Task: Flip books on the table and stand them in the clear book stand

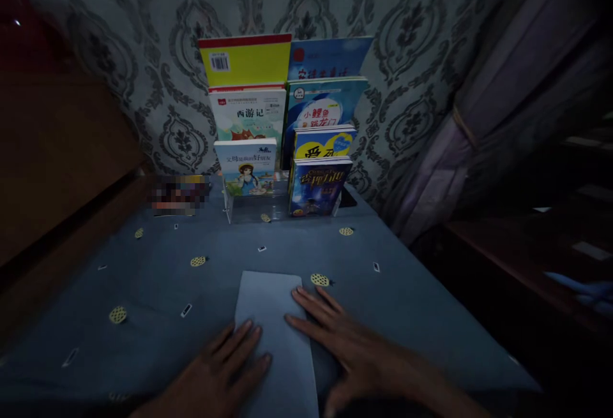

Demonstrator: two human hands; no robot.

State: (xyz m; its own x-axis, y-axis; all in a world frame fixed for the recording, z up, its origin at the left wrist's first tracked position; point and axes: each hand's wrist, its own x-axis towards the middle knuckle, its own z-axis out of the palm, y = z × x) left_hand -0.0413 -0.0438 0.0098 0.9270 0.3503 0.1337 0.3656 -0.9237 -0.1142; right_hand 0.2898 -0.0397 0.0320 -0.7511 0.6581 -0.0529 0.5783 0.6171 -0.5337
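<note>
Pale blue-grey paper (pixel 287 373) lies flat before you at the near middle of the blue pineapple-print tablecloth (pixel 407 316), its far edge free and its near end running out of view. Your left hand (pixel 227 357) rests palm down over its left edge, fingers slightly parted; your right hand (pixel 347 344) is spread wider, fingertips on the right edge near the far corner, and neither shows a pinch. As far as you can judge, the laying out is done and the handling is midway: the paper looks flat between your hands, but you have not let go of it. Whether it is a single sheet or already folded, you cannot tell, so how much is left stays uncertain. Beyond it, well apart, the clear plastic book rack (pixel 281 202) stands at the far side, picture-covered children's books (pixel 251 172) upright in two stepped columns; that part looks settled, with neither hand near it. A blurred stack (pixel 177 196) lies far left of the rack.
</note>
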